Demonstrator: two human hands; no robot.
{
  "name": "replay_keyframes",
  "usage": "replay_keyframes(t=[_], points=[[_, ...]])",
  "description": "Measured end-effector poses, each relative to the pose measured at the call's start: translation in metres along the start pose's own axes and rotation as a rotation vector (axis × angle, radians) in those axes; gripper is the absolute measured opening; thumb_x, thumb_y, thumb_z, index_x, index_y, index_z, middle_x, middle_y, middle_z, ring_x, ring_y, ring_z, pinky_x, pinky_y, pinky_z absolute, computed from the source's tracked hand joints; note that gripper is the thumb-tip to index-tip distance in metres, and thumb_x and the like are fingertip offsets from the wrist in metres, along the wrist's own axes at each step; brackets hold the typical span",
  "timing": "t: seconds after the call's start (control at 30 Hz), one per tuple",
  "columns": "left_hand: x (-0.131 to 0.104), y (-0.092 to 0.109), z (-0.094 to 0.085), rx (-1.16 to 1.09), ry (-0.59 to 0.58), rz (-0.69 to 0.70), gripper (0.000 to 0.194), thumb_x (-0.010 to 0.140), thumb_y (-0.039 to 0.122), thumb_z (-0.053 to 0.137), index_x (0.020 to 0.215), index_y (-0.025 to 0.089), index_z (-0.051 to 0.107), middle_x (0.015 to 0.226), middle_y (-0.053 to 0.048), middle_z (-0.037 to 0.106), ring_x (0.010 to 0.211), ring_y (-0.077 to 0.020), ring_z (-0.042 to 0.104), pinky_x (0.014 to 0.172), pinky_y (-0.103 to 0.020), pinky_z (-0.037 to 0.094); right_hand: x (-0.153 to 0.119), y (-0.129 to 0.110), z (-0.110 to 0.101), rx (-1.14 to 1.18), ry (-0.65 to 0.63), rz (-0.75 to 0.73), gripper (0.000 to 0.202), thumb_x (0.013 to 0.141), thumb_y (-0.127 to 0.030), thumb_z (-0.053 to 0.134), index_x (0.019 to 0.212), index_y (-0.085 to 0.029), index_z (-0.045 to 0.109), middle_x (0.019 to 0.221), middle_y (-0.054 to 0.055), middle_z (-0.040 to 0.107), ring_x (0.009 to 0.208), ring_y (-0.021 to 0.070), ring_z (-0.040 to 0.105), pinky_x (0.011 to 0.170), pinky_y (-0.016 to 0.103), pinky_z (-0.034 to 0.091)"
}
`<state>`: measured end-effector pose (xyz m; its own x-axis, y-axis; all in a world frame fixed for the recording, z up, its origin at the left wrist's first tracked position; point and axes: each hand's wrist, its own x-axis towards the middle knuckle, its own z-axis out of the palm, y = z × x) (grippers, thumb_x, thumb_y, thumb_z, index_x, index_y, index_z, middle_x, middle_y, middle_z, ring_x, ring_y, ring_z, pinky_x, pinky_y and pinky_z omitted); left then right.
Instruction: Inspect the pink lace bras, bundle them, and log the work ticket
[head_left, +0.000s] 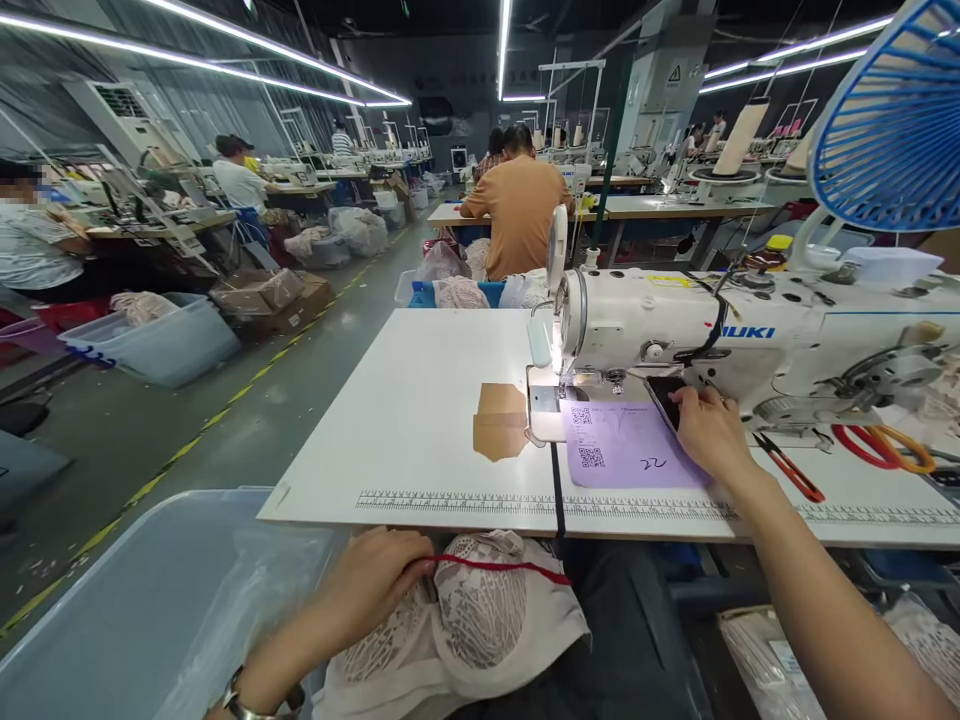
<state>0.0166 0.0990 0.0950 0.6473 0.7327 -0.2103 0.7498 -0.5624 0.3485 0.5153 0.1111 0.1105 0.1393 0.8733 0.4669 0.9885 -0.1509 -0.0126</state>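
table (405, 400) spreads wide left of card (501, 422); left hand (382, 568) pinches red strap (495, 565) by table's front edge; right hand (711, 432), half-curled, touches phone (663, 397), grip unclear.

Two bare hands: one left hand (390, 558), one right hand (709, 425). Near, one wristwatch (259, 700), one lace bra (480, 615) with two cups in view, one red strip (499, 566). On the table — one purple ticket (630, 445) bearing two QR codes (581, 415), one brown patch (499, 420), one printed ruler (450, 503), one pair of thread snips (791, 468), one pair of scissors (877, 445). To the right, one near sewing machine (637, 310), one blue fan (885, 120) — and the far workers are too small to count.
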Motion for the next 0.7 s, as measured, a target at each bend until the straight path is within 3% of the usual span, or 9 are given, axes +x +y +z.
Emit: replay_keyframes(t=[0.13, 0.2, 0.27, 0.33, 0.4, 0.47, 0.53, 0.6, 0.7], points=[[0.001, -0.003, 0.008, -0.023, 0.045, 0.019, 0.038, 0.1, 0.034, 0.035, 0.084, 0.022, 0.068, 0.084, -0.005, 0.069, 0.08, -0.022, 0.059, 0.075, -0.03, 0.041, -0.001, -0.03, 0.0, 0.118, 0.088, 0.025, 0.04, 0.093, -0.017, 0.026, 0.11, -0.005, 0.061, 0.087, 0.024, 0.066, 0.099, 0.04, 0.055, 0.078, 0.055, 0.044], [0.001, 0.002, 0.006, -0.085, 0.049, 0.051, 0.039, 0.1, 0.035, 0.034, 0.087, 0.022, 0.068, 0.087, -0.005, 0.069, 0.081, -0.0216, 0.059, 0.077, -0.031, 0.041, -0.022, -0.068, -0.008, 0.311, 0.179, -0.028, 0.035, 0.097, -0.024, 0.03, 0.104, -0.011, 0.062, 0.086, 0.019, 0.065, 0.093, 0.034, 0.057, 0.082, 0.052, 0.046], [-0.001, 0.011, -0.001, -0.179, 0.035, 0.104, 0.039, 0.102, 0.037, 0.034, 0.09, 0.023, 0.069, 0.089, -0.005, 0.07, 0.083, -0.0206, 0.059, 0.078, -0.031, 0.04, -0.054, -0.118, -0.021, 0.44, 0.155, -0.153, 0.03, 0.1, -0.029, 0.032, 0.098, -0.02, 0.061, 0.083, 0.01, 0.064, 0.084, 0.0242, 0.06, 0.08, 0.04, 0.05], [-0.006, 0.021, -0.013, -0.288, 0.011, 0.174, 0.043, 0.103, 0.041, 0.033, 0.091, 0.024, 0.071, 0.088, -0.004, 0.07, 0.083, -0.0198, 0.059, 0.081, -0.031, 0.041, -0.088, -0.17, -0.037, 0.863, -0.04, -0.393, 0.03, 0.1, -0.036, 0.041, 0.12, -0.019, 0.056, 0.104, 0.012, 0.065, 0.099, 0.0232, 0.06, 0.087, 0.038, 0.051], [-0.012, 0.027, -0.028, -0.375, -0.014, 0.237, 0.049, 0.103, 0.049, 0.032, 0.089, 0.026, 0.073, 0.083, -0.004, 0.069, 0.08, -0.0197, 0.058, 0.082, -0.032, 0.041, -0.116, -0.211, -0.051, 1.084, -0.357, -0.435, 0.052, 0.089, -0.049, 0.063, 0.129, -0.018, 0.051, 0.117, 0.013, 0.061, 0.105, 0.0229, 0.058, 0.089, 0.036, 0.051], [-0.018, 0.024, -0.045, -0.403, -0.02, 0.246, 0.051, 0.102, 0.055, 0.033, 0.089, 0.027, 0.074, 0.081, -0.003, 0.07, 0.079, -0.0194, 0.059, 0.083, -0.032, 0.042, -0.138, -0.236, -0.058, 1.215, -0.602, -0.378, 0.028, 0.095, -0.045, 0.054, 0.106, -0.02, 0.061, 0.093, 0.005, 0.064, 0.083, 0.0168, 0.06, 0.074, 0.027, 0.049], [-0.023, 0.011, -0.058, -0.368, -0.028, 0.203, 0.046, 0.101, 0.054, 0.038, 0.092, 0.027, 0.074, 0.084, -0.002, 0.071, 0.08, -0.0184, 0.061, 0.084, -0.03, 0.043, -0.158, -0.246, -0.056, 1.327, -0.657, -0.254, 0.037, 0.101, -0.046, 0.038, 0.086, -0.02, 0.061, 0.068, -0.001, 0.054, 0.061, 0.0127, 0.051, 0.058, 0.023, 0.041], [-0.024, -0.003, -0.064, -0.298, -0.048, 0.148, 0.039, 0.102, 0.046, 0.04, 0.092, 0.025, 0.071, 0.087, -0.001, 0.071, 0.081, -0.017, 0.062, 0.081, -0.027, 0.044, -0.177, -0.247, -0.049, 1.431, -0.604, -0.184, 0.046, 0.103, -0.049, 0.029, 0.083, -0.02, 0.059, 0.061, -0.003, 0.048, 0.052, 0.011, 0.042, 0.054, 0.023, 0.036], [-0.021, -0.016, -0.05, -0.142, -0.04, 0.116, 0.034, 0.102, 0.034, 0.039, 0.088, 0.02, 0.067, 0.084, -0.002, 0.069, 0.079, -0.0162, 0.062, 0.074, -0.024, 0.045, -0.204, -0.25, -0.038, 1.505, -0.672, -0.238, 0.045, 0.103, -0.049, 0.029, 0.09, -0.019, 0.06, 0.064, -0.002, 0.053, 0.052, 0.0105, 0.043, 0.055, 0.022, 0.036]])
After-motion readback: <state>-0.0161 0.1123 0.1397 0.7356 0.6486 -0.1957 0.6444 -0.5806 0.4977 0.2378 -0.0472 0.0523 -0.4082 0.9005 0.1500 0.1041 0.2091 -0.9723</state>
